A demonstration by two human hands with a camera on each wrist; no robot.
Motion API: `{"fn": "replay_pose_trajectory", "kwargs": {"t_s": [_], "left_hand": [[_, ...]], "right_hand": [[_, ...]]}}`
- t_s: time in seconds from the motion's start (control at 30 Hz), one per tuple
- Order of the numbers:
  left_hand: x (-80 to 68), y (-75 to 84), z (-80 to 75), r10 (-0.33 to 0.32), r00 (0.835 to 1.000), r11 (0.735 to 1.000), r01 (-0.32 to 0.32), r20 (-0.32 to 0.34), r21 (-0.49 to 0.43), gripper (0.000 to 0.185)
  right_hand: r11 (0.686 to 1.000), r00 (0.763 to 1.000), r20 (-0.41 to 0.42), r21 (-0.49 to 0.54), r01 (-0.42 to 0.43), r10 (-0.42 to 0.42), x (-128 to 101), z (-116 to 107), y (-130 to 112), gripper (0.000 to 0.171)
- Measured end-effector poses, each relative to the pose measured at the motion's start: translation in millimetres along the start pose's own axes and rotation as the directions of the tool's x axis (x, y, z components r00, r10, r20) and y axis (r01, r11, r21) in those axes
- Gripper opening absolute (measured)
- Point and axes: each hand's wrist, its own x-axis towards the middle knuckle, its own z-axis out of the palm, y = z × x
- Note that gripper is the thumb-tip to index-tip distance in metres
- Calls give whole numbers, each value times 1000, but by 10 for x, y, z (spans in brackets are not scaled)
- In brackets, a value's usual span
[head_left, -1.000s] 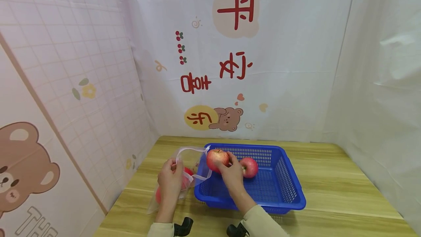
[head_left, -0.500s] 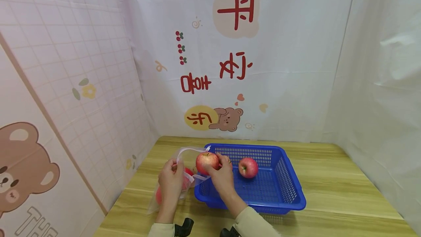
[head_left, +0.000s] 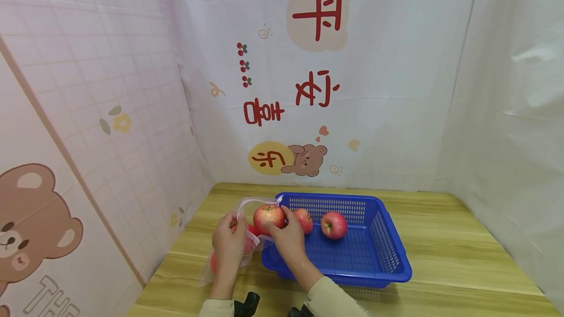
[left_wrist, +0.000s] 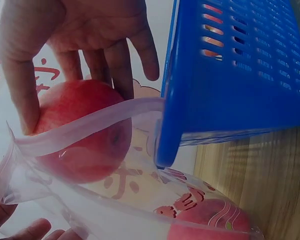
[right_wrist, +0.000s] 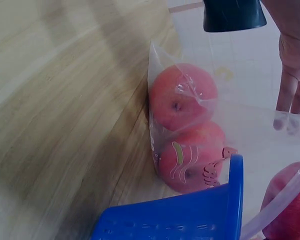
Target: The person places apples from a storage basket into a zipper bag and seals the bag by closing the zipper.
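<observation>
Moved left, an apple (head_left: pixel 269 217) reaches a clear bag (left_wrist: pixel 115 207), right hand (head_left: pixel 288 241) gripping, fingers wide; left hand (head_left: pixel 229 238) pinches the bag; left wall (head_left: pixel 92 131) reads “THE.”

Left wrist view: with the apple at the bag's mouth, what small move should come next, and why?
Probably the right grip should ease the held apple a little deeper into the clear bag. The bag's rim crosses in front of the apple, so it looks only partly in; the left grip pinches the open mouth's edge, and other apples lie further down inside.
</observation>
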Motion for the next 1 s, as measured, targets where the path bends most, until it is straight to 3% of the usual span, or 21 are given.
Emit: {"fn": "replay_pose_trajectory", "kwargs": {"t_s": [0.17, 0.43, 0.7, 1.0], "left_hand": [[-11, -2, 4, 33, 999, 999, -33, -9, 4, 13], [-7, -10, -8, 51, 998, 998, -50, -33, 23, 11], [-1, -24, -21, 67, 996, 997, -65, -51, 31, 12], [5, -44, -51, 68, 997, 996, -66, -44, 58, 12]], "right_hand": [[1000, 1000, 18, -29, 6, -5, -11, 32, -19, 71], [999, 987, 155, 14, 42, -43, -50, 6, -37, 67], [994, 990, 89, 10, 107, -108, -30, -27, -14, 47], [997, 995, 64, 14, 70, -70, 11, -126, 13, 44]]}}
